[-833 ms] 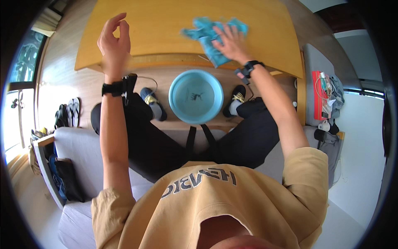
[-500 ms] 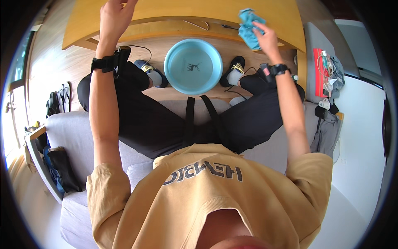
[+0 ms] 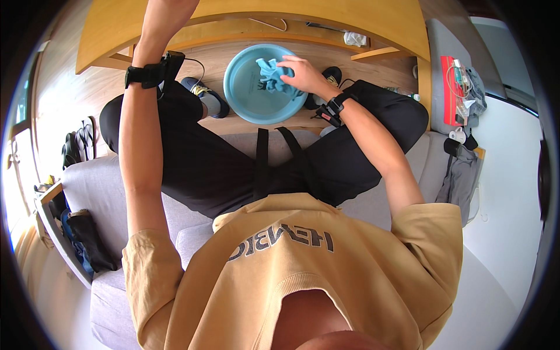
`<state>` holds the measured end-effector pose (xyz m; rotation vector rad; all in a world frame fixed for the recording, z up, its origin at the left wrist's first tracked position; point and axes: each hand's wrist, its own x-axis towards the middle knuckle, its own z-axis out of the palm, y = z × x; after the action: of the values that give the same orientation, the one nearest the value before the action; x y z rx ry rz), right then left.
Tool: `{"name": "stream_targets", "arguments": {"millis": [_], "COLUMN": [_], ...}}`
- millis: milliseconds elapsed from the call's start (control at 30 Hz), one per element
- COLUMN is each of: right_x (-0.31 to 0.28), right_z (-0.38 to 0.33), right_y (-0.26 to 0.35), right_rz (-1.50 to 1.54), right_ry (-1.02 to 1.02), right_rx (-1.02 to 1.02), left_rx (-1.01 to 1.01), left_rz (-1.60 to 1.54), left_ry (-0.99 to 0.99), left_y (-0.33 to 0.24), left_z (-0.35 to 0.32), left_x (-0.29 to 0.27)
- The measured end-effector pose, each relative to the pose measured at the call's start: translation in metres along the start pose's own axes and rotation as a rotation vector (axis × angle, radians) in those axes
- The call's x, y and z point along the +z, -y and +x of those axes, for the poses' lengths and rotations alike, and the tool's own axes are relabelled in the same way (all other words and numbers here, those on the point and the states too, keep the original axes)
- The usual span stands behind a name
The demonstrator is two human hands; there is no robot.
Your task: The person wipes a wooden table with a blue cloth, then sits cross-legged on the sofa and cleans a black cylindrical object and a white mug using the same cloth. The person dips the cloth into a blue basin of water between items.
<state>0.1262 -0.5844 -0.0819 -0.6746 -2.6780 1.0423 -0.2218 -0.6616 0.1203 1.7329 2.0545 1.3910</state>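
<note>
A light-blue round basin (image 3: 239, 96) stands on the floor between my feet, with a dark animal print on its bottom. My right hand (image 3: 304, 77) is over its right side, fingers closed on a crumpled blue cloth (image 3: 271, 73). The cloth hangs within the basin's outline; whether it touches the bottom I cannot tell. My left hand (image 3: 169, 16) reaches over the wooden table at the upper edge. Its fingers are cut off by the picture's edge, so what it touches is hidden.
The yellow wooden table (image 3: 245, 11) spans the far side, with a white crumpled item (image 3: 354, 39) and a cable on its lower shelf. My shoes (image 3: 205, 95) flank the basin. I sit on a grey sofa (image 3: 96, 186). Slippers (image 3: 87, 137) lie at left, a red box (image 3: 448, 87) at right.
My right hand has brought the blue cloth from the table's right edge leftward and nearer, over the basin. The left hand stays beyond the far table edge, its fingers now out of view.
</note>
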Motion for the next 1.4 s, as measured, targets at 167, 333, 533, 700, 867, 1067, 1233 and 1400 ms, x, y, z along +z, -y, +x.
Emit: {"name": "stream_targets", "arguments": {"millis": [167, 333, 533, 700, 867, 1067, 1233, 1400], "right_x": [-0.029, -0.1, -0.254, -0.39, -0.489, -0.52, -0.542, -0.51], "right_z": [0.015, 0.031, -0.013, -0.104, -0.199, -0.291, -0.332, -0.4], "right_y": [-0.003, 0.013, 0.062, 0.039, -0.09, -0.231, -0.216, -0.173], "right_rz": [-0.003, 0.187, 0.393, -0.082, -0.323, 0.186, -0.893, -1.022], "right_ry": [-0.027, -0.206, -0.362, -0.524, -0.668, -1.677, -1.431, -0.557], "right_rx": [0.114, 0.186, 0.093, 0.133, 0.386, 0.364, 0.812, 0.853], "left_rx": [-0.039, 0.049, -0.009, -0.029, 0.011, -0.014, -0.084, 0.026], "left_rz": [0.079, 0.03, 0.153, 0.204, 0.199, 0.209, 0.21, 0.259], "left_ry": [0.003, -0.022, 0.107, 0.133, 0.174, 0.241, 0.291, 0.332], "left_y": [-0.002, -0.003, 0.011, 0.021, 0.017, 0.017, 0.015, 0.004], "left_z": [0.003, 0.005, 0.02, 0.027, 0.022, 0.016, 0.017, 0.019], "left_x": [0.004, 0.008, 0.011, 0.023, 0.033, 0.042, 0.047, 0.055]}}
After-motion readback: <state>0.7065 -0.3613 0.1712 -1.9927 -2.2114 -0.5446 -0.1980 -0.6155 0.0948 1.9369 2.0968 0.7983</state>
